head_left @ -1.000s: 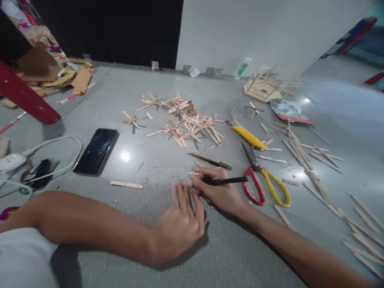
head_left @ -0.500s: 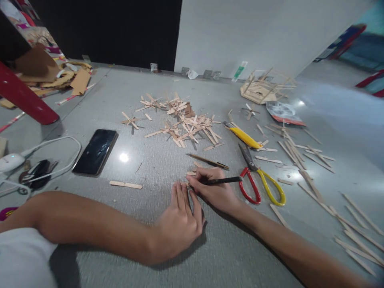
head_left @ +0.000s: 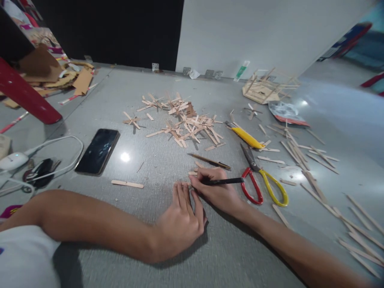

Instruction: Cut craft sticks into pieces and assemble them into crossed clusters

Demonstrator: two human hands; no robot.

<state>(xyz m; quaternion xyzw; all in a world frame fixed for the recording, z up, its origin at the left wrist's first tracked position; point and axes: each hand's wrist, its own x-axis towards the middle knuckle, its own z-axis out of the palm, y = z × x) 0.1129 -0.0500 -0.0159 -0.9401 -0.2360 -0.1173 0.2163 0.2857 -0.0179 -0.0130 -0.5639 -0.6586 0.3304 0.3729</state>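
Note:
Bent over the table, my right hand (head_left: 217, 190) grips a black pen (head_left: 226, 181), its tip low beside my left fingertips. With fingers stretched forward and close together, my left hand (head_left: 183, 216) presses a wooden craft stick (head_left: 189, 184) to the tabletop. Most of that stick is hidden under the fingers. Just beyond my right hand lie a stick piece (head_left: 193, 173) and a slim gold-and-black pen (head_left: 211, 161). Scissors (head_left: 253, 168) with one red and one yellow handle lie open at the right. Another craft stick (head_left: 127, 184) lies left of my hands.
A heap of craft sticks (head_left: 192, 124) lies ahead, beside a yellow utility knife (head_left: 247, 137). The phone (head_left: 97, 152) and white cable (head_left: 70, 137) are at left, near a red table leg (head_left: 36, 96). Loose strips (head_left: 313, 184) scatter rightward. A stick frame (head_left: 261, 92) stands at the back.
The whole view has shifted slightly, so things sit a little farther right. Both hands keep nearly the same pose, with the black pen still in my right hand.

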